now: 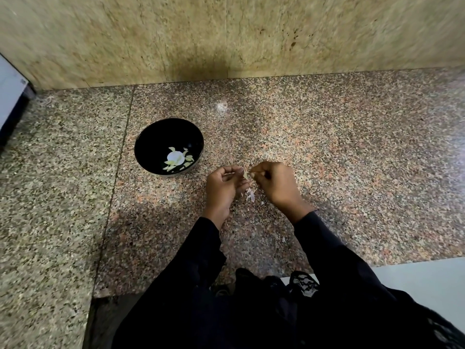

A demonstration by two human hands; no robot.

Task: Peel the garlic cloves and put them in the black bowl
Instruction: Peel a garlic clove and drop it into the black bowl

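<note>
Hands meet at the centre of a speckled granite worktop (327, 137). The left hand (222, 187) pinches a small pale clove (245, 175) between thumb and fingertips; the right hand (275, 183), fingers curled, picks at its tip. Papery skins (250, 195) lie just below the clove, at 6 o'clock. The bowl (151, 139), black, sits at 10 o'clock from the hands, holding several peeled cloves. To do this well, probably keep the clove steady, pull skin away in strips, and drop only the bare clove in the bowl.
</note>
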